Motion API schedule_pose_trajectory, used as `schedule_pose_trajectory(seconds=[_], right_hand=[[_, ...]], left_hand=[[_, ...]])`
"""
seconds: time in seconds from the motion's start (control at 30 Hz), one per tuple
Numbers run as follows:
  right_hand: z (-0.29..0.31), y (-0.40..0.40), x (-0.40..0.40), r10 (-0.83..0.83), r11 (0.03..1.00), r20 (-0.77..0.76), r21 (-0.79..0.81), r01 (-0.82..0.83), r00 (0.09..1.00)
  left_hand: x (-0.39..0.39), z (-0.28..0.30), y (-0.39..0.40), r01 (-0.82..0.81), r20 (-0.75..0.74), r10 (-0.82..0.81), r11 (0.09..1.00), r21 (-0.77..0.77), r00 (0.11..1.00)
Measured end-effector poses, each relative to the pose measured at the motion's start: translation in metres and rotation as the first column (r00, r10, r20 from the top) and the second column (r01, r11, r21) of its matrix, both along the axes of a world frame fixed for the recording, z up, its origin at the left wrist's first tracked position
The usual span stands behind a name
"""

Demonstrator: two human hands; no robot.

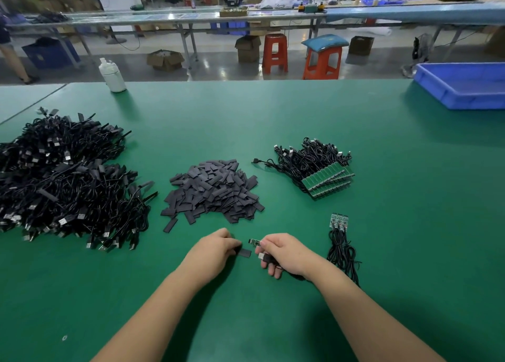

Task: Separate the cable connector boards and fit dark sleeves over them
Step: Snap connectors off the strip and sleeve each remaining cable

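My left hand [216,248] pinches one dark sleeve [244,252] just above the green table. My right hand [284,252] grips a small green connector board [254,241] with its black cable and a USB plug [263,256]; the board's tip points left toward the sleeve, a short gap apart. A heap of loose dark sleeves [213,191] lies beyond my hands. To the right, a few separated boards with cables [338,221] lie flat. Farther back sits a joined strip of green boards [328,180] with its cable bundle.
A big pile of sleeved black cables [62,181] covers the left of the table [410,225]. A white bottle [112,74] stands at the far edge, a blue bin [464,84] at the far right. Stools and benches lie beyond.
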State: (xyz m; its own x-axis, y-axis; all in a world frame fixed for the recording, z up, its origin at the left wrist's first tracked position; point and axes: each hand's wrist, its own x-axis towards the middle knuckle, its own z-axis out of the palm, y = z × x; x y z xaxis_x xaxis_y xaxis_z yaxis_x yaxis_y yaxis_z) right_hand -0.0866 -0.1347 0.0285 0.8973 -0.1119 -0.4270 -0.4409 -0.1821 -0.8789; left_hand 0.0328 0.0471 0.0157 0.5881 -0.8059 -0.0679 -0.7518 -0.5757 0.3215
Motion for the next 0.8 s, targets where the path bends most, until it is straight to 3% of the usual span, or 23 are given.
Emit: schedule_pose_trajectory(seconds=[0.07, 0.13, 0.33, 0.47, 0.6, 0.67, 0.8], right_hand=[[-0.001, 0.000, 0.000, 0.009, 0.997, 0.017, -0.080, -0.008, 1.000], [-0.004, 0.001, 0.000, 0.009, 0.994, 0.025, -0.105, -0.007, 1.000], [-0.010, 0.003, -0.001, -0.019, 0.992, 0.042, -0.124, 0.024, 0.999], [-0.012, 0.004, -0.001, -0.031, 0.987, 0.039, -0.159, 0.036, 0.999], [-0.013, 0.004, -0.001, -0.027, 0.983, 0.040, -0.178, 0.033, 0.999], [-0.013, 0.004, -0.002, -0.027, 0.984, 0.036, -0.176, 0.033, 0.999], [-0.011, 0.004, -0.002, -0.029, 0.987, 0.029, -0.158, 0.033, 0.999]], left_hand=[[-0.002, 0.003, 0.001, 0.017, 0.084, -0.018, 1.000, 0.004, 0.996], [-0.004, 0.004, -0.001, 0.018, 0.077, -0.017, 1.000, -0.019, 0.997], [-0.010, 0.007, -0.010, -0.111, -0.169, 0.096, 0.990, -0.084, 0.981], [-0.011, 0.011, -0.011, -0.141, -0.239, 0.107, 0.981, -0.133, 0.965], [-0.013, 0.010, -0.008, -0.207, -0.403, 0.099, 0.950, -0.235, 0.910], [-0.010, 0.005, -0.005, -0.142, -0.290, 0.075, 0.966, -0.215, 0.954], [-0.007, -0.004, -0.002, 0.032, 0.002, -0.032, 0.999, -0.016, 0.999]])
